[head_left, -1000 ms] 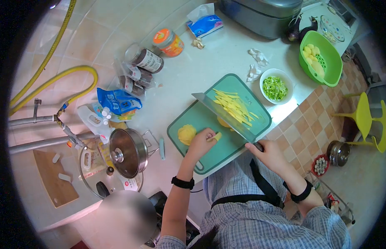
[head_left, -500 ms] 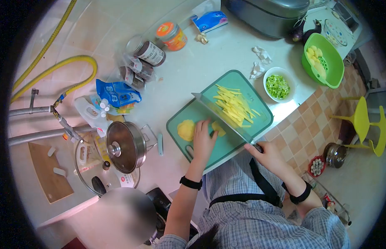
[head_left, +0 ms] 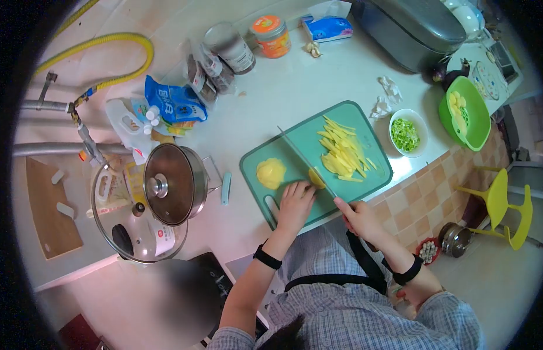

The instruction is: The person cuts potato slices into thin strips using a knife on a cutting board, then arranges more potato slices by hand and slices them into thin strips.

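Potato piece [head_left: 316, 178] lies amid the cutting board [head_left: 312, 137], beside the knife [head_left: 299, 153] our right hand [head_left: 360, 218] grips, our left hand [head_left: 296, 205] bending fingers at the piece's edge, whether gripping we cannot tell; we seem mid-slicing, and the next cut calls for tucked fingertips.

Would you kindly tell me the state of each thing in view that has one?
Knife: blade upright, handle in the right hand
Left hand: fingertips at a yellow piece
Yellow strips: cut, heaped on the green board
Yellow slices: bunched, not in strips
Pot: lid on
White bowl: holding chopped greens
Orange-lidded jar: closed
Tissue pack: open, tissue sticking out
Grey appliance: lid shut
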Demonstrator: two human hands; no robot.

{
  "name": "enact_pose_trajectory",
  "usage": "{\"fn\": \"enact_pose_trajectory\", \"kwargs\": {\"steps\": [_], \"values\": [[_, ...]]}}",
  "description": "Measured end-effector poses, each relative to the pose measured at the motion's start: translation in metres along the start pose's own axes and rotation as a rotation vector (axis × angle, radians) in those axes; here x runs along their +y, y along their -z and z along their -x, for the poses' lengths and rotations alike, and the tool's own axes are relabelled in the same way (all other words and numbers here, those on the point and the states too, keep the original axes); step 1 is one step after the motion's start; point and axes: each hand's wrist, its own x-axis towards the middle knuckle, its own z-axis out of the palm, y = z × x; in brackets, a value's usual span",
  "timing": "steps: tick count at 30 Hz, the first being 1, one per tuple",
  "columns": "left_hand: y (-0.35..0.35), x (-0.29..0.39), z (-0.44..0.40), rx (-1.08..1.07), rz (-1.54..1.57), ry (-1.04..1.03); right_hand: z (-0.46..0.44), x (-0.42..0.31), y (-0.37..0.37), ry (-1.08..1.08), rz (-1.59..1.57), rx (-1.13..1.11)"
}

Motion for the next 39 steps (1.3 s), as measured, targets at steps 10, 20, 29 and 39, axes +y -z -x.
{"fn": "enact_pose_trajectory", "kwargs": {"steps": [10, 20, 29, 39], "values": [[-0.009, -0.015, 0.001, -0.110, 0.022, -0.071, -0.006, -0.007, -0.014, 0.029, -0.023, 0.039], [-0.013, -0.029, -0.002, -0.164, 0.029, -0.137, -0.008, -0.013, -0.018, 0.008, 0.184, 0.072], [-0.020, -0.028, 0.001, -0.100, 0.023, -0.120, -0.028, -0.029, -0.021, 0.134, 0.243, 0.029], [-0.012, -0.017, 0.002, -0.053, 0.049, -0.085, -0.005, 0.001, 0.002, -0.067, 0.109, 0.059]]}}
